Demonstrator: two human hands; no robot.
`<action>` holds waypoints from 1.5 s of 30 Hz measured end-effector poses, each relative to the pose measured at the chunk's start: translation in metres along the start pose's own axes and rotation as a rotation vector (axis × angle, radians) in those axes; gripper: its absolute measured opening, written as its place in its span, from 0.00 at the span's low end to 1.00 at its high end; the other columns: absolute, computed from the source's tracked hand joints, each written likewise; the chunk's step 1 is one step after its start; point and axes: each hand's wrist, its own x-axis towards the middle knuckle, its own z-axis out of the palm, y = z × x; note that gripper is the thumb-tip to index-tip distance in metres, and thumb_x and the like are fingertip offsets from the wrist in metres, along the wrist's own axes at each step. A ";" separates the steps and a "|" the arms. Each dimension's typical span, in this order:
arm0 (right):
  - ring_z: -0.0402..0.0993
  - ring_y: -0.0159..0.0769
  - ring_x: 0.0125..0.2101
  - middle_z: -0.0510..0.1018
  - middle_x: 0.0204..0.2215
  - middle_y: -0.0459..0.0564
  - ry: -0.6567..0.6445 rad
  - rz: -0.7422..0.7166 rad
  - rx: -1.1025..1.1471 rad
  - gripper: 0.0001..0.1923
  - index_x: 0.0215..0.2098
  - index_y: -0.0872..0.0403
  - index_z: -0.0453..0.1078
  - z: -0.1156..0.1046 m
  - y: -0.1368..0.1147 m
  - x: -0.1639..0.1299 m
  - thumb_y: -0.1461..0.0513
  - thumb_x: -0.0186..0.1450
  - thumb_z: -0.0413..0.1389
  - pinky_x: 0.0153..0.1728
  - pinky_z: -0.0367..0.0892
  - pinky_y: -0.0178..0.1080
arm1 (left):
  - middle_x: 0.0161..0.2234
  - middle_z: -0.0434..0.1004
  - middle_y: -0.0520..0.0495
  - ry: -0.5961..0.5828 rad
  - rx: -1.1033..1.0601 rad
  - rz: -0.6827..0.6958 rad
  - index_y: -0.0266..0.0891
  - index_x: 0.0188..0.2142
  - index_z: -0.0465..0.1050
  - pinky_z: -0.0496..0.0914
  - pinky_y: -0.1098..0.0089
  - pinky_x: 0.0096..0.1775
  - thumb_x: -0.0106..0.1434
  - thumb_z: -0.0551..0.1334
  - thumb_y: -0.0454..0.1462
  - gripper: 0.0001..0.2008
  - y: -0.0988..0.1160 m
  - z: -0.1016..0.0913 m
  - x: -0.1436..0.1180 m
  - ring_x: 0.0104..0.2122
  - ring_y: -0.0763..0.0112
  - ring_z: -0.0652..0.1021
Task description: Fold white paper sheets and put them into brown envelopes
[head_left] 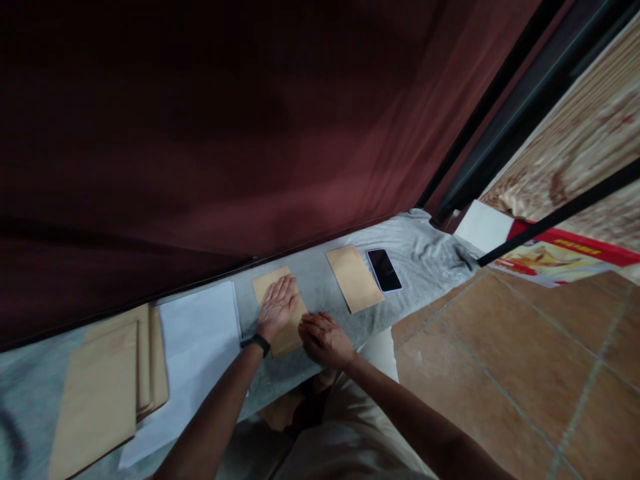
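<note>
A small brown paper envelope [284, 343] lies on the grey cloth in front of me. My left hand [279, 308], with a dark band on the wrist, rests flat on its upper part, fingers stretched out. At the envelope's right edge is my right hand [325, 339]; its fingers are curled and closed on the paper there, and the thumb is hidden. Farther right lies a second brown envelope [355, 279], flat, with a phone [385, 270] beside it, dark screen up.
White paper sheets [200, 347] lie left of my hands, partly under a stack of larger brown envelopes [103, 390]. A dark red curtain [225, 167] hangs behind the cloth-covered surface [310, 267]. Dark metal poles and a printed red carton [555, 253] stand at right, above a tiled floor [480, 360].
</note>
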 end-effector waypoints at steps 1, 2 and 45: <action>0.71 0.40 0.58 0.75 0.58 0.54 0.005 0.002 0.003 0.16 0.58 0.50 0.70 0.000 0.000 0.000 0.61 0.73 0.53 0.65 0.58 0.50 | 0.70 0.57 0.39 -0.006 -0.007 0.007 0.34 0.70 0.55 0.46 0.54 0.70 0.72 0.45 0.43 0.30 0.004 -0.001 -0.005 0.71 0.60 0.54; 0.71 0.40 0.58 0.76 0.58 0.54 0.009 0.004 0.005 0.16 0.58 0.50 0.70 0.000 0.001 0.000 0.61 0.73 0.52 0.65 0.58 0.50 | 0.70 0.56 0.40 -0.012 -0.013 0.012 0.34 0.70 0.55 0.46 0.54 0.70 0.72 0.45 0.43 0.30 0.008 -0.002 -0.010 0.71 0.60 0.54; 0.61 0.42 0.66 0.65 0.67 0.54 -0.101 -0.012 -0.262 0.27 0.70 0.53 0.58 0.008 -0.009 -0.037 0.59 0.75 0.51 0.69 0.51 0.50 | 0.64 0.70 0.45 0.135 -0.215 -0.174 0.41 0.61 0.69 0.65 0.56 0.65 0.65 0.49 0.27 0.27 0.045 -0.009 -0.145 0.64 0.62 0.69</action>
